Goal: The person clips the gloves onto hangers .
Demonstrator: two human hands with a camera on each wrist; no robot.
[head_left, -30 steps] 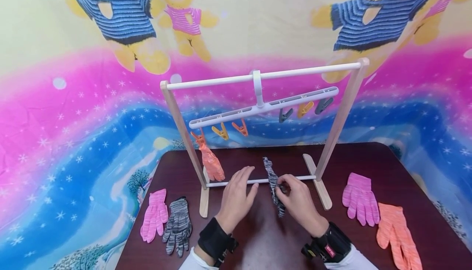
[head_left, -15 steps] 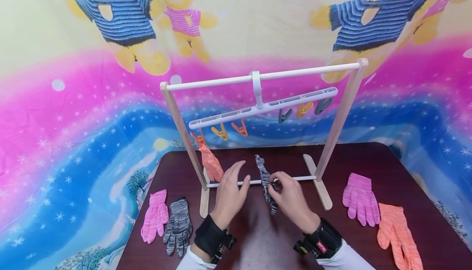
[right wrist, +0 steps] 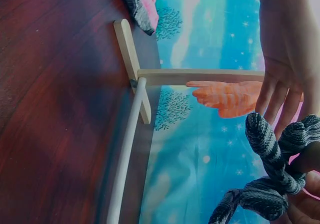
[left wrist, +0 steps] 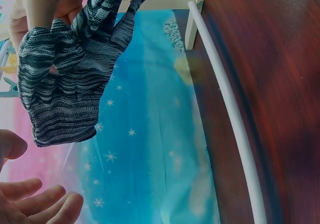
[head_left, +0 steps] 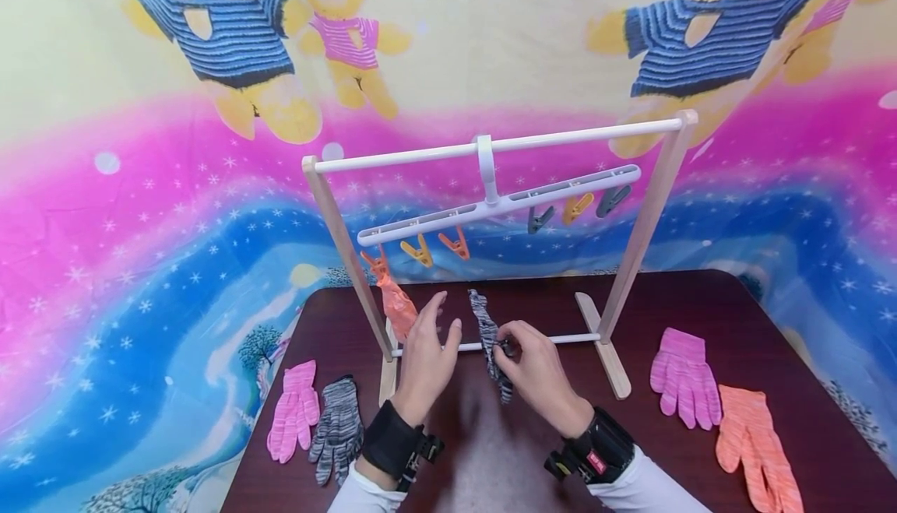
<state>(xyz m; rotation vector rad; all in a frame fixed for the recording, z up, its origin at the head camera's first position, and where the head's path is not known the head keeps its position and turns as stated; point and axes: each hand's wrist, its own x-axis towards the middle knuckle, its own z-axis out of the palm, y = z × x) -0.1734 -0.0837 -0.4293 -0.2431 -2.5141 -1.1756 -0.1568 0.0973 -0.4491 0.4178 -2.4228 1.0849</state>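
In the head view the right hand (head_left: 538,369) pinched the grey glove (head_left: 488,342) at the hanger's (head_left: 455,216) six o'clock, the left hand (head_left: 426,357) spread at the glove's nine; left-wrist, the cuff (left wrist: 65,124) lay unheld; right-wrist, its fingers bunched, so that lone pinch could slip.

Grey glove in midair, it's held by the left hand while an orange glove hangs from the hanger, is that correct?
No: in the head view the right hand holds the grey glove, not the left hand. The orange glove does hang from the hanger.
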